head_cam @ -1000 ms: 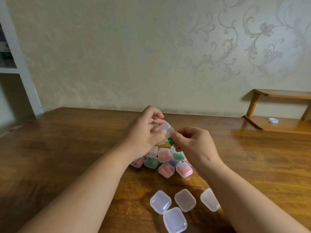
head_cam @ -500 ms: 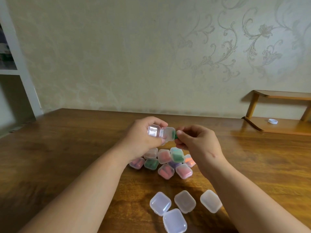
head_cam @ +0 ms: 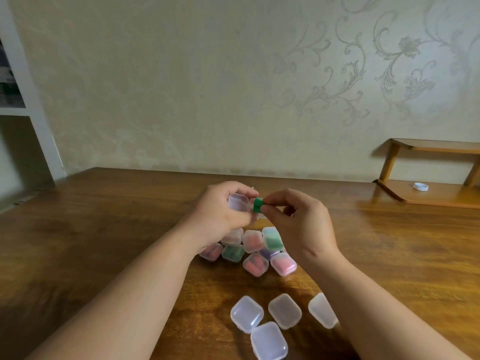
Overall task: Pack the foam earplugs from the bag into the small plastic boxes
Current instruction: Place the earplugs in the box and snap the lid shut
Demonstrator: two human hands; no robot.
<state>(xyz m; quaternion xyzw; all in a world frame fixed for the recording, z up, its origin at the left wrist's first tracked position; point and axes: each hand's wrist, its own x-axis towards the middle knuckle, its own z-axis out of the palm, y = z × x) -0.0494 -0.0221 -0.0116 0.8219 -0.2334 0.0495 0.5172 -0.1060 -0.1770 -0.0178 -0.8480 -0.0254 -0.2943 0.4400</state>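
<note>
Your green earplugs point(head_cam: 258, 205) are up in the air, right at the edge of the open little box point(head_cam: 237, 202). Your right hand point(head_cam: 304, 224) pinches them tight with thumb and fingertips. Your left hand point(head_cam: 220, 214) curls round the box and holds it above the table point(head_cam: 104, 229). The plugs are not inside yet, so I think this box is half done. Under your hands lies a bunch of full boxes point(head_cam: 283, 263). Nearer you, four clear boxes point(head_cam: 284, 310) look empty and wait. You cannot see the bag.
</note>
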